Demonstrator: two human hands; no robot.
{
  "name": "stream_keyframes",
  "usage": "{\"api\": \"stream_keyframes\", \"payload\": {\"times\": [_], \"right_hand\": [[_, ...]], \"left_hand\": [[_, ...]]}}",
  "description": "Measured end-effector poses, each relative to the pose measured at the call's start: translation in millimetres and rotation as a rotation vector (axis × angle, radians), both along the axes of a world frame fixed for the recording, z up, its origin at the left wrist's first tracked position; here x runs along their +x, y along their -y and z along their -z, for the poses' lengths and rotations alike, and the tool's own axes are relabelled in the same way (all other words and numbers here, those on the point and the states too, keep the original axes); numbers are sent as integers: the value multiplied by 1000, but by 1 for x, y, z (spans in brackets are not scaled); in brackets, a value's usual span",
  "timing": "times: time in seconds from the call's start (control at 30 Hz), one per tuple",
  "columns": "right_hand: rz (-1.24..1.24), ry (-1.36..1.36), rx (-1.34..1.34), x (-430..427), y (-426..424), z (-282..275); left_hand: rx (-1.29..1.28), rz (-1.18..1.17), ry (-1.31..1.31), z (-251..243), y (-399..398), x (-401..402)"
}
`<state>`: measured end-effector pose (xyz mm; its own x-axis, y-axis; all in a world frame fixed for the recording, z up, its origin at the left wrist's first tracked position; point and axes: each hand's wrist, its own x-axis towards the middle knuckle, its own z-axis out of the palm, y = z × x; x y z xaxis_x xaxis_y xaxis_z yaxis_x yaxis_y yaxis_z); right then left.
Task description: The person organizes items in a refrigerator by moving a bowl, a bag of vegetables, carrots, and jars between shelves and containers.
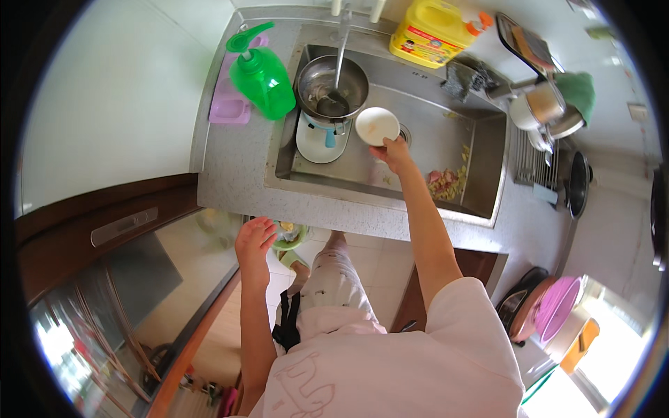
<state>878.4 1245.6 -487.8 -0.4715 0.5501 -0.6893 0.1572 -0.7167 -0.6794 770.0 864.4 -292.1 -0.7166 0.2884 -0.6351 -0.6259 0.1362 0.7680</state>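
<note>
Over the steel sink (334, 180), my right hand (393, 153) grips a small white bowl (377, 126) by its near rim. A few brownish traces show inside the bowl. To its left in the basin, a metal pan (313, 78) with a dark ladle (333, 106) in it rests on stacked dishes. A white dish (320, 148) lies lowest there, under something with a light blue handle (330, 138). My left hand (256, 240) hangs in the air before the counter's front edge, fingers apart, holding nothing.
Food scraps (447, 184) lie in the basin's right corner. A green pump bottle (263, 81) stands left of the sink, by a lilac tray (230, 109). Behind stands a yellow detergent jug (431, 34). Pots (538, 107) crowd the right side. A green bin (289, 237) is on the floor.
</note>
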Motion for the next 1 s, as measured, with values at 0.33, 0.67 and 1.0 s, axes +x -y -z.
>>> {"api": "stream_keyframes", "payload": {"times": [0.33, 0.67, 1.0], "right_hand": [[219, -190, -171, -55, -45, 23], [61, -6, 389, 35, 112, -122], [-574, -334, 374, 79, 468, -174]], "left_hand": [[-50, -165, 22, 2, 14, 23], [29, -534, -158, 0, 160, 76], [255, -1061, -261, -43, 396, 240]]}}
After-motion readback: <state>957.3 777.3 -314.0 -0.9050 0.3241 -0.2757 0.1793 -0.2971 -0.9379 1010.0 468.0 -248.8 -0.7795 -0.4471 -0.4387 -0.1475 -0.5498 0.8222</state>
